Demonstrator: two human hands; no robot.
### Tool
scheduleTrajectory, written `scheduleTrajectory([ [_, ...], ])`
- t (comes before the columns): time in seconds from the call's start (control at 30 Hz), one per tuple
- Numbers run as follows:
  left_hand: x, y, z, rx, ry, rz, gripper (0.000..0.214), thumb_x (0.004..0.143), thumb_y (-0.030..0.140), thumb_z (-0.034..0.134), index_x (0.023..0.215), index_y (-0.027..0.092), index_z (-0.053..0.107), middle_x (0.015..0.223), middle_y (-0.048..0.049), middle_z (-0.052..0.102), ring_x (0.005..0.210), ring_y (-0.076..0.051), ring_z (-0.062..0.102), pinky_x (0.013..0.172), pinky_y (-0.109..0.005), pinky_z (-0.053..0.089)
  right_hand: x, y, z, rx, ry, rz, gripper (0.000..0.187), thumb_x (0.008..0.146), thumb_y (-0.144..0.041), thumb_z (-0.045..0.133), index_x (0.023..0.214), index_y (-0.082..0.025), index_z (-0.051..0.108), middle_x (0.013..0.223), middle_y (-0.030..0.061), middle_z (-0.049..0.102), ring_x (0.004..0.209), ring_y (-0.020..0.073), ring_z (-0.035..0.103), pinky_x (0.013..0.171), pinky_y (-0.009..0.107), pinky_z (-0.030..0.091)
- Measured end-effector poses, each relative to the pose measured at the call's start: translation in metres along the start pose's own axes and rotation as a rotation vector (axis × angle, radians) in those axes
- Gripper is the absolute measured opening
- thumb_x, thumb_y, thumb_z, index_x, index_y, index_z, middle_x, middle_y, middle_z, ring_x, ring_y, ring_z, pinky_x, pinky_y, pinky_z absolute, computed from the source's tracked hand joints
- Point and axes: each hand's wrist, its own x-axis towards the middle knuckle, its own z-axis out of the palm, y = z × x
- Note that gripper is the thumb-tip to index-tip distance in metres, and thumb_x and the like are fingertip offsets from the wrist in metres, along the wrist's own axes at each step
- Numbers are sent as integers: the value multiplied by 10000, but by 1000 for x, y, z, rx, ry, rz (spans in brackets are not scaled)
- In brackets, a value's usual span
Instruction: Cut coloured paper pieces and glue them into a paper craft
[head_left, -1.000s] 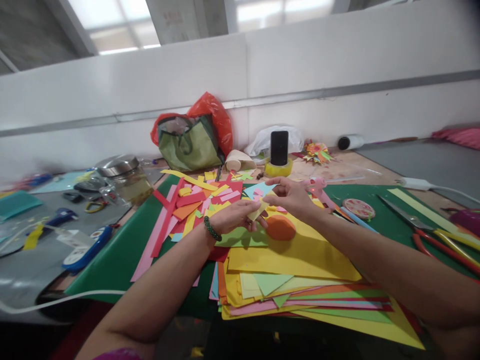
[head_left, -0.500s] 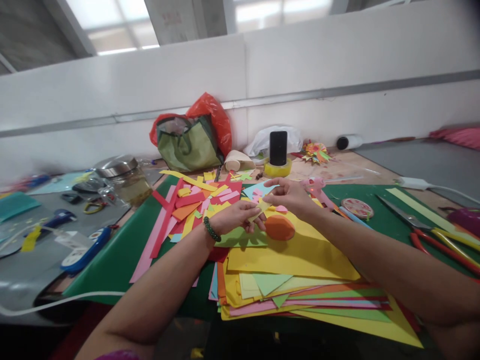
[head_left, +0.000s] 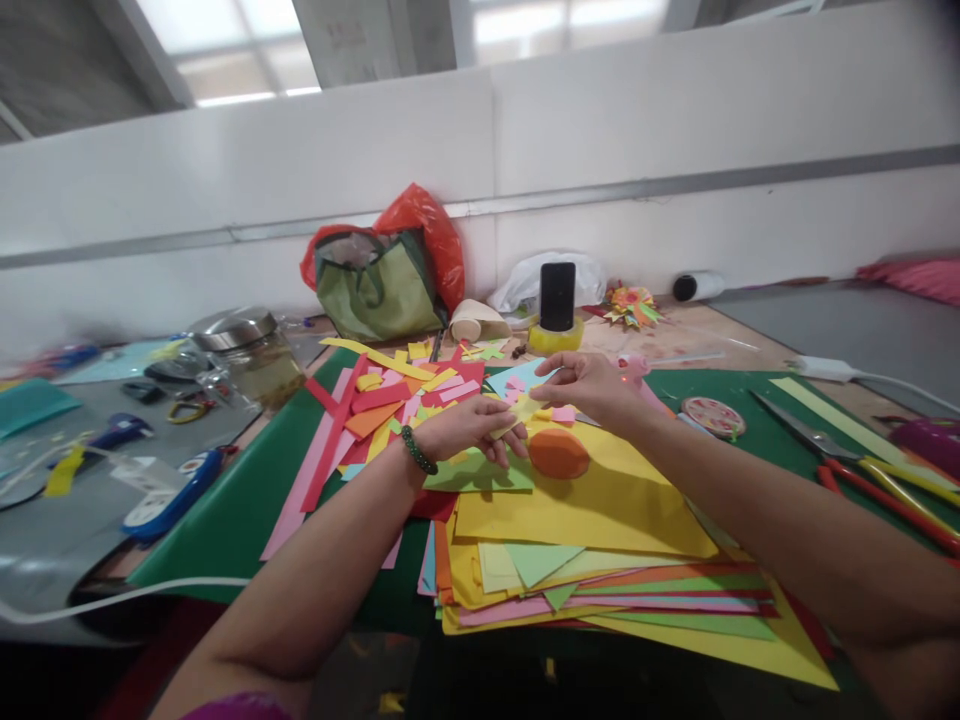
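Note:
Above the paper stack, my left hand (head_left: 474, 428) pinches a small pale yellow paper piece (head_left: 523, 408) between thumb and fingers. At the upper right edge of that piece is my right hand (head_left: 583, 386), its thumb and fingertips closed around the edge. How far the fingers cover the paper is hard to make out. Just below the hands an orange paper disc (head_left: 559, 454) lies on a yellow paper sheet (head_left: 585, 515). A light green sheet (head_left: 480, 474) is under my left hand.
Cut paper strips (head_left: 379, 398) are heaped to the left. A pink glue gun (head_left: 631, 368) and a round patterned tin (head_left: 712, 416) lie at the right, with large scissors (head_left: 840, 448) beyond. A phone (head_left: 557, 296) stands behind, near a green bag (head_left: 375, 285) and a glass jar (head_left: 251, 360).
The right fingers have shifted slightly up at the paper piece's edge, and more of the piece shows. My left hand has moved a little leftward and up.

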Motion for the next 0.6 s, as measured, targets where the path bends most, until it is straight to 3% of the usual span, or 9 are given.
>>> scheduleTrajectory([
  [0.23,-2,0,-3,-19,-1,-18,468,732,583,691,821,126,644,805,-113,747,518,-119,637,510,-223,469,3,3,1,105,-52,12,426,474,-364,879,761,-166,634,560,-2,675,571,160,679,542,249,540],
  [0.33,-1,0,-4,-15,5,-21,468,724,584,695,821,129,638,797,-109,744,525,-126,641,510,-226,462,5,4,-4,69,-16,-17,421,473,-380,880,743,-169,637,565,7,672,552,157,663,527,255,531],
  [0.5,1,-3,-10,-10,29,-20,504,686,606,712,811,126,626,734,-95,720,526,-127,619,513,-235,457,6,-7,-15,-8,231,-251,352,569,-427,811,708,-184,599,573,-5,633,502,132,596,474,253,477],
  [0.6,1,-5,-11,-38,10,11,482,707,588,705,819,127,614,663,-53,677,517,-117,585,542,-245,467,-3,-25,-17,-155,183,-369,259,700,-420,699,742,-183,604,601,-8,623,481,114,568,458,238,439],
])
